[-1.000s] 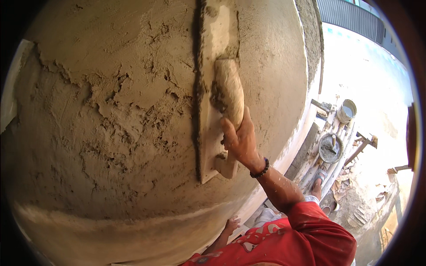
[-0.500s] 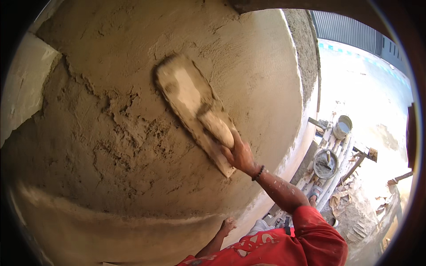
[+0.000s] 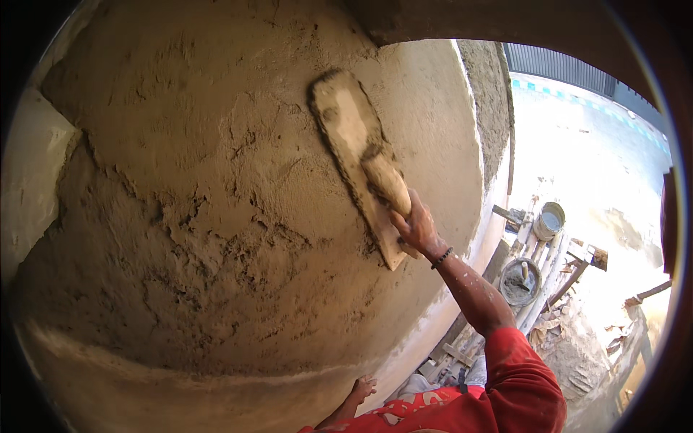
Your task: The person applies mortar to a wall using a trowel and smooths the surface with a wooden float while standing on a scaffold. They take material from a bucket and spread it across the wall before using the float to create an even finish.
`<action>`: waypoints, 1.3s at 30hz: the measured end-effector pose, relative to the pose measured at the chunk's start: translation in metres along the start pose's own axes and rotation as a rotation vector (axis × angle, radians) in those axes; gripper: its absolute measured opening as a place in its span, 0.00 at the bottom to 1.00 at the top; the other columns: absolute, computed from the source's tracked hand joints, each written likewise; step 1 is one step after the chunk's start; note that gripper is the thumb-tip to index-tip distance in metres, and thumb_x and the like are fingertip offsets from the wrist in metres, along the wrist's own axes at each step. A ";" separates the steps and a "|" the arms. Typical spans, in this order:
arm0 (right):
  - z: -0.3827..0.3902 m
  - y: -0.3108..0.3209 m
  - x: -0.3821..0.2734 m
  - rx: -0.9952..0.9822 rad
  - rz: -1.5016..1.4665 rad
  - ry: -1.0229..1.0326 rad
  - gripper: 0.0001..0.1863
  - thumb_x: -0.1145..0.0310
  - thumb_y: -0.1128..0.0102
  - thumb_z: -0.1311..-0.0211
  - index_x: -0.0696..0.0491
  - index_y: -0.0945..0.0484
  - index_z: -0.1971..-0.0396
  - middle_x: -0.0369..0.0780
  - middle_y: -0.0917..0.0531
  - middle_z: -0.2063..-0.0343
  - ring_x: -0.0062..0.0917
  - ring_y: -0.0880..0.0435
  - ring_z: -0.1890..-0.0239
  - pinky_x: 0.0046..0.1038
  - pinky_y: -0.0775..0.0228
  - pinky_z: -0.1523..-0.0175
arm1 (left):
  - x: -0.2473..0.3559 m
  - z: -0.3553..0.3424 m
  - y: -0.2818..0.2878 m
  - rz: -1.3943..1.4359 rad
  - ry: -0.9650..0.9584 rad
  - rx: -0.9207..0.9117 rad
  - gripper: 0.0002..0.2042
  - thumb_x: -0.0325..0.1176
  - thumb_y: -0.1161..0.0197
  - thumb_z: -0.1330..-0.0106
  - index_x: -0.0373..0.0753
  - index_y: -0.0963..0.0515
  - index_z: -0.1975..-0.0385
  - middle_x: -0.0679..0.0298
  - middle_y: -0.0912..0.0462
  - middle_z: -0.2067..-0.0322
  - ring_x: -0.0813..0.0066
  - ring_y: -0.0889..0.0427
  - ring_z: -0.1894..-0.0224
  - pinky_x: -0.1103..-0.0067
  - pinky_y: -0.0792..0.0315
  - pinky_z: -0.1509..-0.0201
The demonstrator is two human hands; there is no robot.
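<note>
Plaster float, a long flat wooden board caked with tan mortar (image 3: 359, 162), now lies tilted across the upper centre of the frame, its far end pointing up-left. A second ago it stood upright on the wall; half a second ago it slanted lower and further left. It has since travelled up and to the right, which suggests a sweeping pass that spreads the wet coat toward the smoother upper area.

Right hand (image 3: 415, 227) grips the float's handle at centre right, fingers wrapped tight around it. A dark bead bracelet (image 3: 442, 257) sits at the wrist, and a red sleeve (image 3: 523, 382) covers the upper arm.

Left hand (image 3: 361, 390) shows at the lower centre edge, fingers loosely spread and holding nothing, close to the pale lower band of the wall.

Rough tan plastered wall (image 3: 216, 238) fills the left and centre: ridged and torn in the middle, smoother above.

Far right, well below: a grey bucket (image 3: 548, 220) and a round dark pan of mortar (image 3: 520, 280) among wooden planks.
</note>
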State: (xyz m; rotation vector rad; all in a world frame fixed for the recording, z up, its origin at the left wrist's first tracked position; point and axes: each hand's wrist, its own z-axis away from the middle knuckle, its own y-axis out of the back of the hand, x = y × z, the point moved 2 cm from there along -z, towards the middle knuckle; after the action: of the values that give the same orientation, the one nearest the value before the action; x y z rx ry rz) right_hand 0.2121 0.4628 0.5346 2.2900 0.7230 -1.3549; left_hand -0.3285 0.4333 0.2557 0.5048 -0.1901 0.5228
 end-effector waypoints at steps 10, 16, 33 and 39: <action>-0.016 0.004 0.051 0.182 -0.507 -0.271 0.16 0.63 0.45 0.35 0.55 0.32 0.52 0.34 0.27 0.80 0.17 0.29 0.84 0.22 0.34 0.81 | 0.012 0.013 -0.026 0.143 -0.128 0.024 0.28 0.35 0.38 0.38 0.39 0.35 0.37 0.59 0.18 0.53 0.71 0.17 0.63 0.78 0.25 0.64; 0.017 -0.048 -0.019 0.053 -0.587 -0.265 0.24 0.60 0.43 0.36 0.59 0.34 0.47 0.36 0.24 0.74 0.19 0.25 0.79 0.22 0.28 0.73 | -0.063 -0.005 -0.026 0.181 -0.193 -0.066 0.27 0.40 0.38 0.36 0.35 0.32 0.38 0.57 0.15 0.62 0.71 0.16 0.71 0.76 0.24 0.69; 0.026 -0.085 -0.197 -0.317 -0.093 0.228 0.35 0.66 0.37 0.44 0.55 0.41 0.37 0.57 0.18 0.63 0.53 0.17 0.63 0.45 0.22 0.59 | -0.035 -0.004 0.005 0.146 -0.176 0.056 0.27 0.38 0.38 0.37 0.35 0.32 0.39 0.57 0.19 0.53 0.69 0.16 0.68 0.77 0.25 0.66; 0.078 -0.080 -0.101 -0.212 -0.054 0.239 0.34 0.68 0.36 0.46 0.55 0.37 0.38 0.55 0.19 0.56 0.51 0.17 0.59 0.43 0.22 0.54 | 0.018 0.023 0.008 0.071 -0.359 0.203 0.25 0.36 0.39 0.37 0.34 0.31 0.40 0.59 0.17 0.56 0.68 0.16 0.63 0.75 0.24 0.60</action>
State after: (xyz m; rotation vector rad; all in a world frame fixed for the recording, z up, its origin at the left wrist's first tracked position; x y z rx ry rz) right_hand 0.0691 0.4589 0.5832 2.2961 0.9611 -0.9824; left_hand -0.3188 0.4352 0.2845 0.7916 -0.5026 0.5202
